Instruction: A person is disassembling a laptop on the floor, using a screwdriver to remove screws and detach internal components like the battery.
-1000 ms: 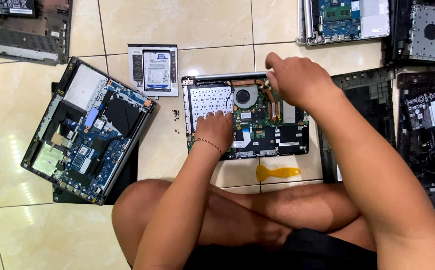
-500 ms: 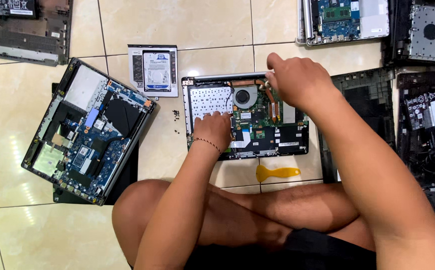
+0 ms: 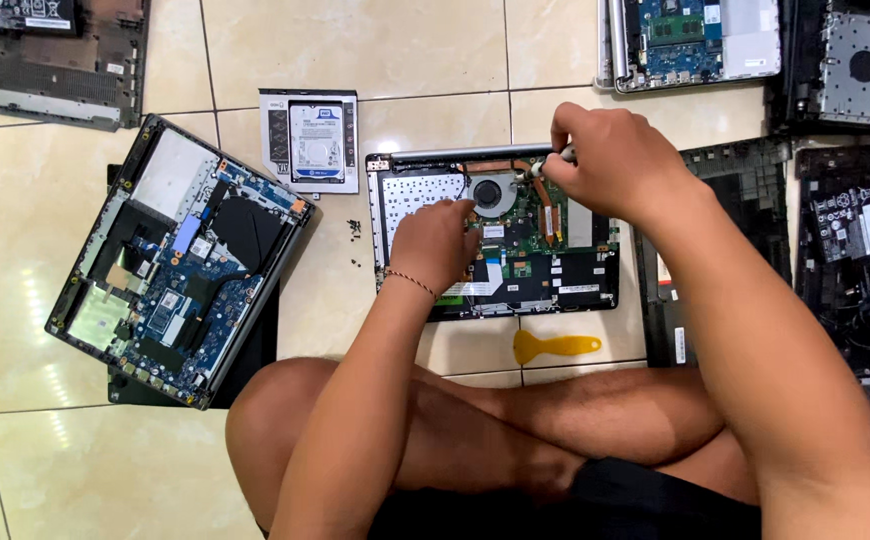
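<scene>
An opened laptop (image 3: 555, 270) lies on the tiled floor (image 3: 425, 60) before crossed legs. The left hand (image 3: 435, 245) rests flat and released on its board. The right hand (image 3: 610, 160) is clenched on a screwdriver (image 3: 547, 163) near the fan (image 3: 493, 192).

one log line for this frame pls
left hand: resting on open laptop | right hand: gripping screwdriver near fan | yellow pry tool: floor
</scene>
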